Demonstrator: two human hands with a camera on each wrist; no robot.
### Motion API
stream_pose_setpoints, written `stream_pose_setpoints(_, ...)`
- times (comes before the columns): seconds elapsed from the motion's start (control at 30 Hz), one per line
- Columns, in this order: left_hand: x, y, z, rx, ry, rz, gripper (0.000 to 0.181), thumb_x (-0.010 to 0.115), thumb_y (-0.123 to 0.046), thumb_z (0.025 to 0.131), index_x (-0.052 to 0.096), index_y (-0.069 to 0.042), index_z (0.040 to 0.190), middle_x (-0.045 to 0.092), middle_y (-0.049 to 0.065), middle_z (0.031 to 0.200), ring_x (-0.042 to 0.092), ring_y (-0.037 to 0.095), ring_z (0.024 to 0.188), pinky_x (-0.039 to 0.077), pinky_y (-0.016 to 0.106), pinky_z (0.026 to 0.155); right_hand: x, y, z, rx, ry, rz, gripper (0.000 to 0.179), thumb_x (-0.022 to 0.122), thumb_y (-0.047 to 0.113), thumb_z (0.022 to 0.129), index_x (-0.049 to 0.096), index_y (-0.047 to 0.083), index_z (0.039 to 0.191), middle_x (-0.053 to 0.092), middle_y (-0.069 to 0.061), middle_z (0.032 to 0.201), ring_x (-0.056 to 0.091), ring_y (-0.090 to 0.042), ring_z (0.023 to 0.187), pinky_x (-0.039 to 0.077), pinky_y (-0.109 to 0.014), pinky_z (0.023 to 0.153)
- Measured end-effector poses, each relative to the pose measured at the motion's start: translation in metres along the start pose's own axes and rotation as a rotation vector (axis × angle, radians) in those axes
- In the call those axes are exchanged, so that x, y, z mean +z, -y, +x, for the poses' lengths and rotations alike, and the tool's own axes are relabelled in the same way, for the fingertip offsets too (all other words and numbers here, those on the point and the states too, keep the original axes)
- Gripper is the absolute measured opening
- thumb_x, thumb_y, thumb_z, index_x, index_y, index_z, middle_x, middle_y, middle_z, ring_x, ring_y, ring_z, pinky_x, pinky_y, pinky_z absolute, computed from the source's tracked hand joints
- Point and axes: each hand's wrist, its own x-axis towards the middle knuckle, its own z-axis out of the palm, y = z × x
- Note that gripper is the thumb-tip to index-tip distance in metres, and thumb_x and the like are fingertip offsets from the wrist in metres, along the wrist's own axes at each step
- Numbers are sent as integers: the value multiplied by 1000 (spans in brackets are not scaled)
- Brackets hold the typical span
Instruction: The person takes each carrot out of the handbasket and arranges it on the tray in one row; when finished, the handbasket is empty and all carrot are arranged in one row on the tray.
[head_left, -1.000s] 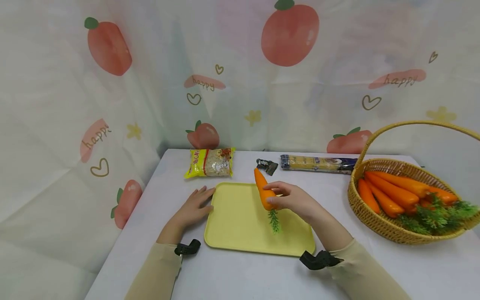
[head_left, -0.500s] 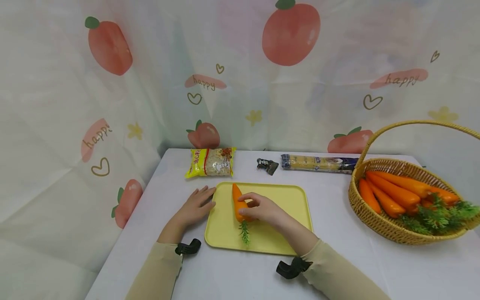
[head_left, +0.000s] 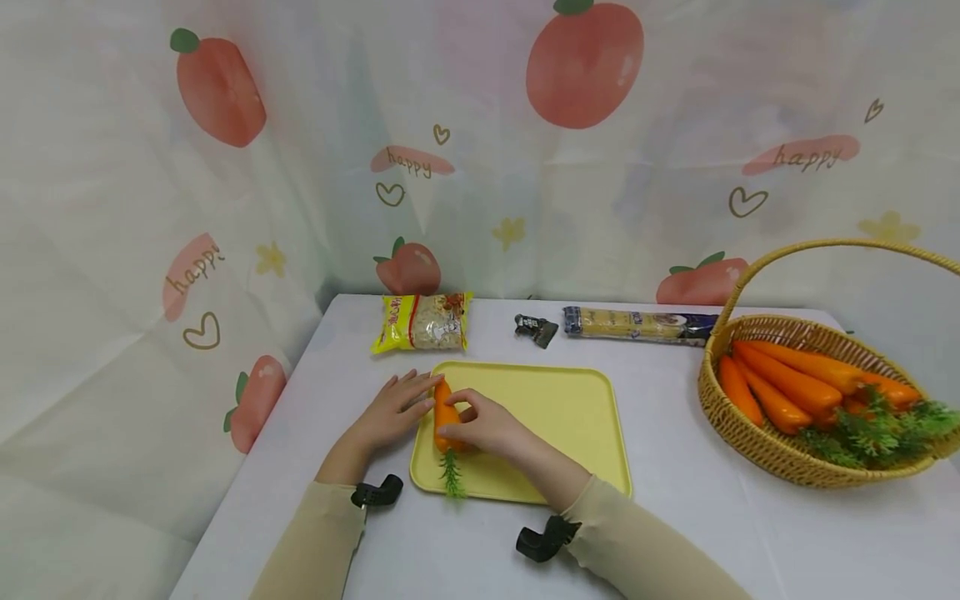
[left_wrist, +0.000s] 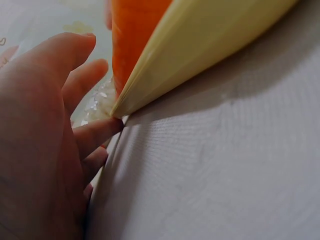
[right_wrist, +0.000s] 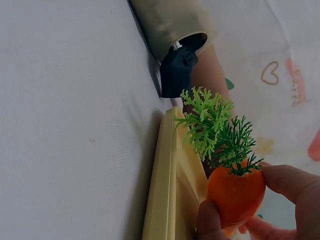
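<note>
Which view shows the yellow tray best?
The head view: most of the tray shows from above, though the carrot and right hand hide part. The left wrist view shows only part of its side; the right wrist, a narrow strip.

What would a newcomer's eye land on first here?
Probably the wicker basket heaped with orange carrots, on the right side of the table. Next, the single carrot pinched in the right hand at the left side of the yellow tray, close to the left hand. Large red fruits printed on the pale backdrop behind also stand out.
</note>
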Motion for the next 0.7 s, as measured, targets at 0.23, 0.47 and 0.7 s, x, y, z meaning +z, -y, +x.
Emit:
stream_pose_setpoints(0.23,-1,-2,0,20,10,29,51,41,-53,102,47,-32,148,37,6,159,18,32,153,4,59,124,7,6,2,1,-8,-63,60,77,39,85,52,20,136,66,-9,108,63,-19,78,56,-30,69)
stream_pose_setpoints(0.47,1,-1,0,24,8,64,55,45,-55,100,44,-32,150,37,7,159,19,32,153,5,58,124,8,7,4,-13,-17,-136,62,77,41,85,50,21,137,65,-8,106,63,-20,76,53,-30,66)
stream_pose_setpoints(0.7,1,0,-1,39,-4,48,57,48,-55,99,44,-30,150,38,8,159,20,32,153,6,58,124,8,7,3,-27,13,-102,63,76,37,86,50,18,140,65,-11,113,65,-21,71,56,-31,65)
